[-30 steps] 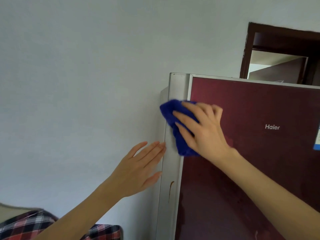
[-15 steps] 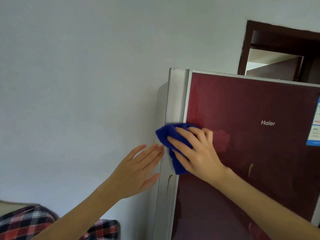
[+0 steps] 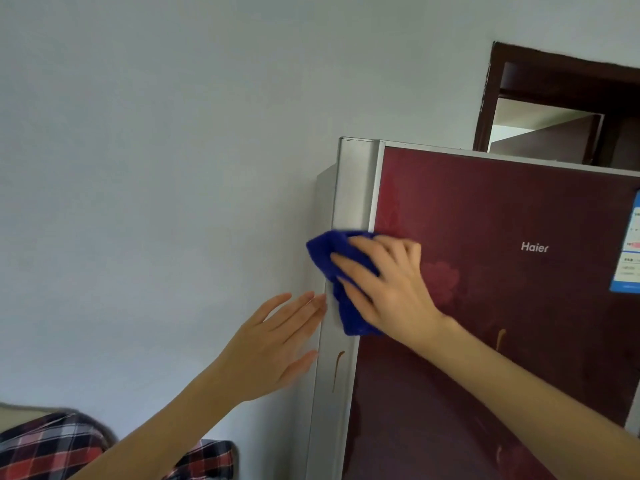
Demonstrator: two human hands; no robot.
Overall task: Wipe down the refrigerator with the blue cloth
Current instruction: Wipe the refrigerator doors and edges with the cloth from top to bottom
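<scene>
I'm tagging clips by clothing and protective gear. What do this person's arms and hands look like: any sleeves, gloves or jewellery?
The left hand and right hand wear no gloves, and no ring, watch or bracelet shows. The arms behind them are bare to the frame's edge, with no sleeves in view.

A tall refrigerator with a glossy dark-red door [image 3: 485,209] stands upright. Its front bears a faint flower pattern, white "Haier" lettering [image 3: 534,247] and a blue-and-white label [image 3: 628,244] at its right edge. A silver-grey strip [image 3: 355,188] runs down the door's left edge. One brown drip streak [image 3: 337,370] marks the strip low down, and another marks the red panel. A bunched deep-blue cloth [image 3: 329,254] lies flat against the front, straddling the seam between strip and red panel below the top left corner, pressed there under the spread fingers of the right hand [image 3: 388,289].
</scene>
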